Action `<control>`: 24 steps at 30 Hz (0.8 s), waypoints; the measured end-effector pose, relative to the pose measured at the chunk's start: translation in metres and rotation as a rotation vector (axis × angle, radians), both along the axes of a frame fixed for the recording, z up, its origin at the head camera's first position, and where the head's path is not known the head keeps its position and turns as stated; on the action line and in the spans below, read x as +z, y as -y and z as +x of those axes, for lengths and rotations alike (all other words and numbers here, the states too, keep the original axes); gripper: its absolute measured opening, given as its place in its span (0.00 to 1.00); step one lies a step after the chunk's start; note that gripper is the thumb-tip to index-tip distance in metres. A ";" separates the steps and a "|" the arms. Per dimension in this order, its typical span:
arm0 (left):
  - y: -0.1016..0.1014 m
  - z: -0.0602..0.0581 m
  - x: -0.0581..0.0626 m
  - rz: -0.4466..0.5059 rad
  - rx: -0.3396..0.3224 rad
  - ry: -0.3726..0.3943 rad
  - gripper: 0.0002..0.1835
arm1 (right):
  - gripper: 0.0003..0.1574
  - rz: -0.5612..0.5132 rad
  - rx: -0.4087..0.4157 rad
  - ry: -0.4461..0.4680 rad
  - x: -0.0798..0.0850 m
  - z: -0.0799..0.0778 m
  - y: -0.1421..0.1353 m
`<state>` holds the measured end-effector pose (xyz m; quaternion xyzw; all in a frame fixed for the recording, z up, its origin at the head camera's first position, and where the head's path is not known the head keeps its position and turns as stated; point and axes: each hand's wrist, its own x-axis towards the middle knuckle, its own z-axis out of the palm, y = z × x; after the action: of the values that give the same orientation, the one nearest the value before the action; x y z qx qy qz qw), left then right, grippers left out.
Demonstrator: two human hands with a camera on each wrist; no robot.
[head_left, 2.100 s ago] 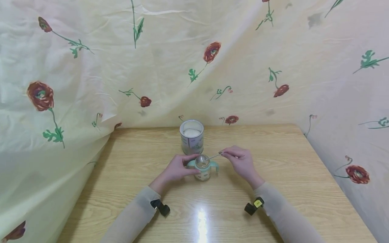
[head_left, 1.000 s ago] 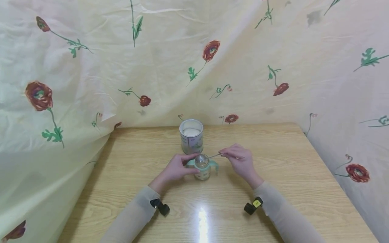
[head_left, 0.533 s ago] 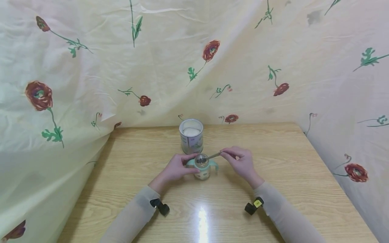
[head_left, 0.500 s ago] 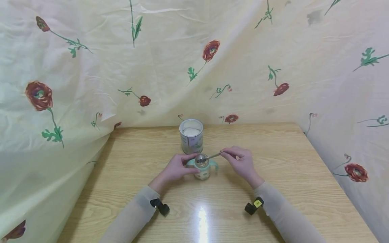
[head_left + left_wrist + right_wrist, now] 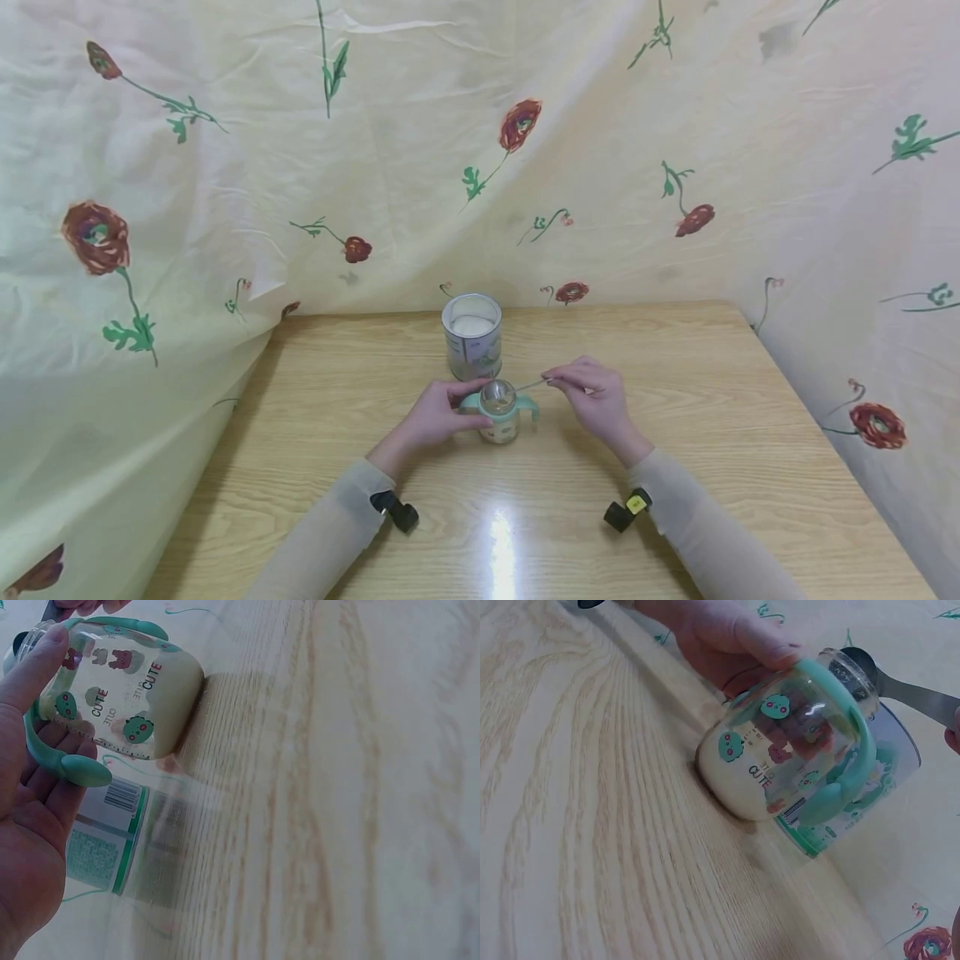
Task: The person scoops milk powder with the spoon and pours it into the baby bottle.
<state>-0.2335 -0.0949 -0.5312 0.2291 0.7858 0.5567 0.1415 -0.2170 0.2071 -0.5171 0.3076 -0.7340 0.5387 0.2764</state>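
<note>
A clear baby bottle [image 5: 501, 430] with mint-green handles stands upright on the table, with cream-coloured contents at its bottom. My left hand [image 5: 435, 415] holds it at the neck, the thumb on the near side and fingers on the far side. In the left wrist view, the bottle [image 5: 120, 690] shows its "CUTE" print and cartoon figures. My right hand [image 5: 596, 400] pinches the handle end of a metal measuring spoon [image 5: 531, 385]. Seen from the right wrist, the bowl of the measuring spoon [image 5: 861, 661] lies right at the bottle's open mouth.
Behind the bottle stands an open can [image 5: 474, 357] with white powder inside. A floral cloth [image 5: 420, 167] hangs at the back and both sides of the wooden table [image 5: 337, 358].
The measuring spoon has rolled over the bottle mouth: half a second ago its handle showed broader, now it shows thin. My left hand and the bottle stay in place.
</note>
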 end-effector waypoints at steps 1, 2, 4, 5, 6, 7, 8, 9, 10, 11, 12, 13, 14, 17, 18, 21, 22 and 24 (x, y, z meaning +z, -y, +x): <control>0.000 0.000 0.000 0.002 0.000 0.002 0.37 | 0.19 -0.001 -0.001 -0.003 0.000 0.000 0.000; 0.000 0.000 0.000 0.005 -0.002 0.003 0.37 | 0.19 -0.001 -0.003 -0.004 0.000 0.000 0.000; 0.000 0.000 0.000 0.009 -0.006 0.003 0.37 | 0.19 0.003 -0.008 -0.005 -0.001 0.000 0.001; 0.000 0.000 0.000 0.011 -0.008 0.003 0.37 | 0.19 0.004 -0.010 -0.005 -0.001 -0.001 0.001; 0.000 -0.001 0.000 0.013 -0.010 0.003 0.37 | 0.19 0.006 -0.014 -0.003 -0.001 -0.001 0.001; 0.000 -0.001 0.000 0.014 -0.012 0.002 0.37 | 0.19 0.005 -0.015 0.001 -0.002 -0.001 0.001; 0.000 -0.001 0.000 0.016 -0.014 0.000 0.37 | 0.19 0.003 -0.015 0.008 -0.002 -0.001 0.001; 0.000 -0.001 0.000 0.016 -0.014 0.000 0.37 | 0.19 0.002 -0.018 0.015 -0.002 -0.001 0.001; 0.000 -0.001 0.000 0.017 -0.015 0.000 0.37 | 0.18 0.000 -0.022 0.028 -0.002 0.000 0.001; 0.000 -0.001 0.000 0.019 -0.016 0.000 0.37 | 0.17 -0.003 -0.024 0.045 0.002 0.003 0.003; 0.001 -0.001 0.000 0.019 -0.016 0.001 0.37 | 0.16 -0.006 -0.027 0.067 0.007 0.007 0.005; 0.001 0.000 0.000 0.018 -0.015 0.003 0.37 | 0.15 -0.017 -0.023 0.079 0.007 0.007 0.005; 0.001 0.000 0.000 0.019 -0.015 0.005 0.37 | 0.14 -0.025 -0.025 0.091 0.008 0.008 0.006; 0.002 0.000 0.000 0.014 -0.012 0.019 0.37 | 0.12 -0.052 -0.017 0.131 0.010 0.011 0.007; 0.002 0.000 0.000 0.010 -0.010 0.022 0.37 | 0.12 -0.064 -0.012 0.150 0.006 0.010 0.006; 0.003 0.001 0.001 0.006 -0.006 0.025 0.37 | 0.09 -0.093 -0.006 0.227 0.004 0.010 0.005; 0.003 0.002 0.001 0.007 -0.004 0.026 0.38 | 0.08 -0.109 -0.001 0.264 0.004 0.011 0.006; 0.004 0.003 0.002 0.009 -0.002 0.026 0.38 | 0.06 -0.140 0.012 0.325 0.004 0.012 0.006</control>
<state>-0.2309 -0.0985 -0.5291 0.2235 0.7813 0.5628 0.1512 -0.2047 0.2014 -0.5129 0.2009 -0.7279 0.6328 0.1713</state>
